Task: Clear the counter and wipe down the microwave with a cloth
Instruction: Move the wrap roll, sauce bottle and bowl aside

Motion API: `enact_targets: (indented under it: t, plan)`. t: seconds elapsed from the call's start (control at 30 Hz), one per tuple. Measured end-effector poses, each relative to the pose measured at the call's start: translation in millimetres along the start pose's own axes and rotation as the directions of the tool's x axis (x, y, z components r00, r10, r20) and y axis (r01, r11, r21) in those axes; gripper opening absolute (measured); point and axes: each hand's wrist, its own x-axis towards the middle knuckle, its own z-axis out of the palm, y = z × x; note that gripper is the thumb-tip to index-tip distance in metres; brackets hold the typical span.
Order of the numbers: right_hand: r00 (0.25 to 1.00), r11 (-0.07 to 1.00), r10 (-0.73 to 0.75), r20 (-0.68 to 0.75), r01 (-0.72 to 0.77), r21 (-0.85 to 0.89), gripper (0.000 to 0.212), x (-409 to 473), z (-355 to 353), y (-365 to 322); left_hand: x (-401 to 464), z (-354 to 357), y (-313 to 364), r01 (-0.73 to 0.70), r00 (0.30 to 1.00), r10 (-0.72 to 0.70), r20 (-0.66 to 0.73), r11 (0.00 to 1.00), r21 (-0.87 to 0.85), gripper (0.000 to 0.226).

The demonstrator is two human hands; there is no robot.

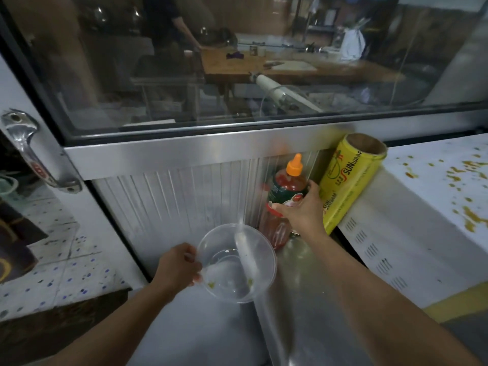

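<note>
Clearing comes first: the right hand, at centre right of the frame, wraps its fingers round the sauce bottle, and should lift it straight up so it clears the yellow wrap roll just beside it. The left hand pinches the rim of a clear plastic bowl low at centre, over the steel surface. The bottle is red, orange-capped, upright against the ribbed wall.

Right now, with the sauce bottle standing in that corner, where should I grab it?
Grip the sauce bottle around its wide labelled body, coming from the front right as the right hand does. It stands upright against the ribbed wall, the yellow wrap roll close beside; the orange cap is too narrow.
</note>
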Motion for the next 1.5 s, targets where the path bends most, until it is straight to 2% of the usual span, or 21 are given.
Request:
enact_targets:
  t: [0.2,0.47,0.63,0.83,0.9,1.03,1.13,1.23,1.33,1.5]
  plan:
    - [0.999,0.995,-0.002,-0.044,-0.002,-0.095,0.102,-21.5,-34.7,-13.8,-0.3,11.3,4.9,-0.017,0.995,0.019,0.094,1.000,-0.024,0.011]
    - [0.995,0.961,0.061,-0.082,-0.081,-0.266,0.086,-52.5,-67.3,8.5,4.6,54.2,5.5,0.013,0.986,-0.010,0.168,1.000,-0.020,0.015]
    - [0.991,0.954,0.097,-0.088,-0.118,-0.276,0.072,-71.2,-83.4,25.2,3.4,80.9,6.1,0.007,0.983,-0.002,0.185,1.000,-0.029,0.012]
    - [0.987,0.949,0.140,-0.084,-0.158,-0.274,0.077,-82.2,-91.1,34.6,4.5,89.3,2.6,-0.019,0.963,0.018,0.269,1.000,0.001,0.013]
    - [0.988,0.950,0.133,-0.084,-0.151,-0.273,0.076,-85.2,-91.5,34.5,2.6,88.1,3.0,-0.050,0.965,0.041,0.260,0.998,0.028,0.018]
    - [0.984,0.951,0.156,-0.083,-0.173,-0.257,0.076,-96.6,-96.2,28.3,-5.5,77.5,13.4,-0.120,0.973,0.101,0.206,0.990,0.078,0.043]
    - [0.983,0.949,0.164,-0.085,-0.181,-0.258,0.078,-109.2,-103.9,19.5,-13.8,66.8,26.9,-0.236,0.957,0.211,0.198,0.965,0.115,0.052]
    - [0.982,0.944,0.150,-0.116,-0.177,-0.278,0.077,-124.0,-116.4,11.2,-27.2,62.3,43.5,-0.371,0.916,0.347,0.199,0.923,0.100,0.050]
    - [0.976,0.938,0.147,-0.160,-0.189,-0.292,0.074,-143.4,-130.7,4.9,-44.2,66.9,58.7,-0.441,0.871,0.422,0.252,0.897,0.021,0.046]
    - [0.947,0.935,0.172,-0.271,-0.244,-0.258,0.074,-184.2,-160.3,0.6,-75.0,90.4,71.7,-0.505,0.790,0.469,0.395,0.863,-0.013,0.043]
